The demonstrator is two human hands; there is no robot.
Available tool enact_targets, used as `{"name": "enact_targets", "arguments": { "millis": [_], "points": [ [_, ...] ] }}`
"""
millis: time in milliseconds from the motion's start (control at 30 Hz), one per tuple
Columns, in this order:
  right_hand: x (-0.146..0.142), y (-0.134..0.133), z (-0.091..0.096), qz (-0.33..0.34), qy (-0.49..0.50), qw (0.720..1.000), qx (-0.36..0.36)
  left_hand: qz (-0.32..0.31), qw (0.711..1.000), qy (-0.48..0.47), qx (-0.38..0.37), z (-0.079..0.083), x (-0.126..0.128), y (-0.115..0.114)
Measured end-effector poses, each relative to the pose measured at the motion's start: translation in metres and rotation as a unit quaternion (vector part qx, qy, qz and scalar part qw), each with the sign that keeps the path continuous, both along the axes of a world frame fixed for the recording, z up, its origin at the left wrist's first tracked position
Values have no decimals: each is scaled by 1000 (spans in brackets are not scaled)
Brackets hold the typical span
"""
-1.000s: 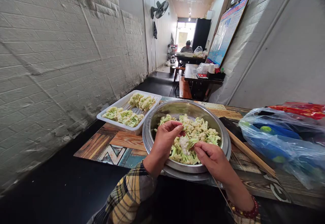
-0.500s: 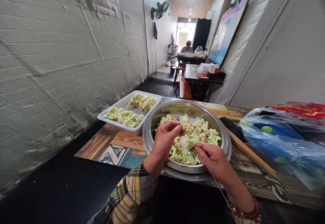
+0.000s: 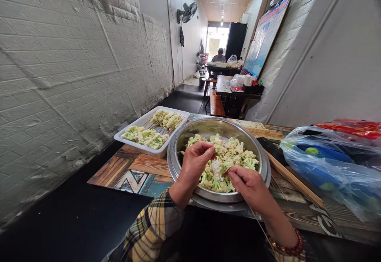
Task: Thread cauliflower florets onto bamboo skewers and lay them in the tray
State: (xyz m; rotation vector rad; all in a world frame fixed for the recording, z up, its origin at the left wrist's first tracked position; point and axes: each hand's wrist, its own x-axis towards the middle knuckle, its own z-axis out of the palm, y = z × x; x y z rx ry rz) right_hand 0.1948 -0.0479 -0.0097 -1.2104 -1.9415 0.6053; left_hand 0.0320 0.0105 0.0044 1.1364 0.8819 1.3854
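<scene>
Above a wide metal bowl [image 3: 212,125] of cauliflower pieces [image 3: 235,147] on a patterned surface [image 3: 153,165], my right hand [image 3: 248,184] pinches a floret [image 3: 218,168] by its stem, a thin stick [image 3: 259,225] trailing beneath; my left hand [image 3: 193,165] curls its fingertips close by, whether gripping anything I cannot tell. A loosened pinch could drop the floret among the others, and a careless push might split it. One large letter [image 3: 132,180], N or Z, marks the surface; the wall poster's [image 3: 266,36] print is illegible.
</scene>
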Motion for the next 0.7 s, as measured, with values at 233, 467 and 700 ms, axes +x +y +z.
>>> {"name": "enact_targets", "arguments": {
  "millis": [233,467,700],
  "points": [
    [1,1,-1,-6,0,1000,9,-21,1000,19,-3,2,1,-3],
    [3,1,-5,-20,18,1000,-8,-43,999,-5,-14,3,1,-5],
    [1,1,-3,-19,1,1000,-6,-26,999,-25,-27,-3,-1,-1]
  ]
}}
